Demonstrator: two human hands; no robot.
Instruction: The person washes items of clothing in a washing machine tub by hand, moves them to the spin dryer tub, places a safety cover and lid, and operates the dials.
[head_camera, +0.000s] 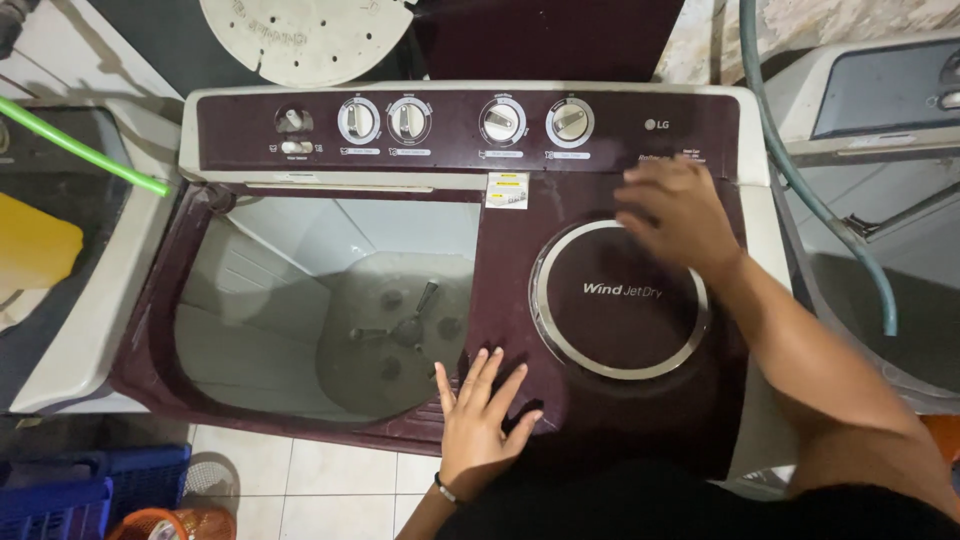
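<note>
The left hand (480, 415) lies nearest, flat and palm down with fingers spread apart, gripping nothing, on the front left corner of the dark maroon plastic spinner lid (610, 300) of a twin-tub washing machine (460, 135). The lid stretches away from the person, its long axis running front to back, with a round chrome-ringed window (620, 298) in its middle. The right hand (678, 212) reaches across from the right, forearm slanting up and left, and rests open, fingers loosely apart, on the lid's far edge just below the panel of white dials (405, 120). Left of the lid, the open grey wash tub (340, 310) shows its pulsator.
</note>
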